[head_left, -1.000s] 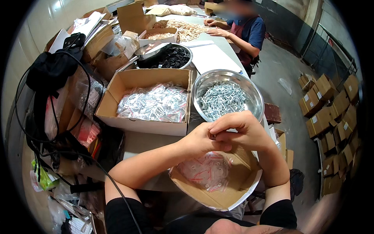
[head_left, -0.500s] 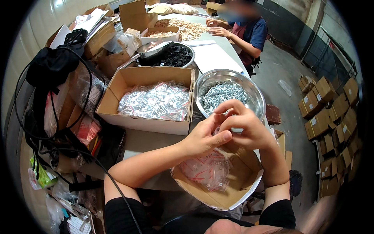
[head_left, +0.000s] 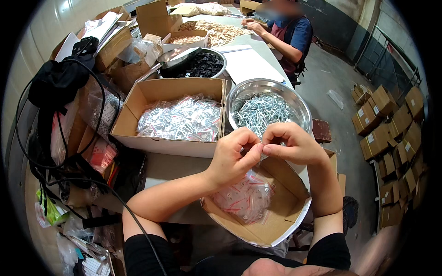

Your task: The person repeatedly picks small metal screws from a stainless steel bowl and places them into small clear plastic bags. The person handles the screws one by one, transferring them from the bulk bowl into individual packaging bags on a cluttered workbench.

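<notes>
My left hand [head_left: 235, 154] and my right hand [head_left: 292, 145] meet thumb to thumb in front of a steel bowl of screws. Both are closed in a pinch, fingertips touching. Between them is a small clear plastic bag [head_left: 263, 157], mostly hidden by the fingers; its contents cannot be made out. Below the hands, a shallow cardboard tray [head_left: 287, 202] holds a heap of small clear bags with red strips [head_left: 244, 198], small round white pieces showing in them. The steel bowl [head_left: 301, 108] of silvery screws [head_left: 262, 110] stands just beyond my hands.
Left of the bowl stands a cardboard box [head_left: 170, 145] full of filled bags [head_left: 179, 117]. Behind are a pan of black parts [head_left: 205, 64], a metal scoop [head_left: 177, 57] and wooden pieces [head_left: 221, 32]. A co-worker [head_left: 290, 41] sits far right. Cartons [head_left: 377, 142] stack on the floor; a black cable [head_left: 129, 207] crosses left.
My hands have turned and drawn level; the thumbs now meet, and my right fingers no longer arch over the left. The co-worker's hands have shifted slightly.
</notes>
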The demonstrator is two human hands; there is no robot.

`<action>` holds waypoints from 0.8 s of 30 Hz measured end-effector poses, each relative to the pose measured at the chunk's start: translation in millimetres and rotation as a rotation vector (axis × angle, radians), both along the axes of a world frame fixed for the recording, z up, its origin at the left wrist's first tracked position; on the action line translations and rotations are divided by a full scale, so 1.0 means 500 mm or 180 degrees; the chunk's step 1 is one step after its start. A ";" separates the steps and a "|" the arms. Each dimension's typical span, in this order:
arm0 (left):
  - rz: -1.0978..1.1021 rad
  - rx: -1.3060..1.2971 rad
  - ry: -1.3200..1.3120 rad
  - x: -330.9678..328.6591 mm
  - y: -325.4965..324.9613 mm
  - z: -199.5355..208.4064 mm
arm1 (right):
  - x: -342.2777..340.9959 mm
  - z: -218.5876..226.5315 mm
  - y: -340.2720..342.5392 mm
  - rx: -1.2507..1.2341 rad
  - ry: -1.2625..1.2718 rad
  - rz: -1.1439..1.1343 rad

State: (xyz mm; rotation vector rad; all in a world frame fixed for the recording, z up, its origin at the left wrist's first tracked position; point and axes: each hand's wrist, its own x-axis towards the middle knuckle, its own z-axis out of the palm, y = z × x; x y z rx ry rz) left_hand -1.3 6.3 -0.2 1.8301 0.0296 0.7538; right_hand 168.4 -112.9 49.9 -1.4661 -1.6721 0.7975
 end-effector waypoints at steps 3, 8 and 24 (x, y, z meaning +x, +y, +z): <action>-0.0137 0.0010 -0.0029 -0.002 -0.003 0.007 | -0.002 -0.012 0.002 0.0259 0.0160 0.0286; 0.0209 0.0286 -0.0312 -0.010 0.018 0.030 | 0.010 -0.016 0.012 0.0265 0.0493 0.0519; -0.0847 0.3018 0.1743 -0.016 -0.043 -0.048 | 0.104 -0.076 0.034 -0.1499 -0.1740 -0.0227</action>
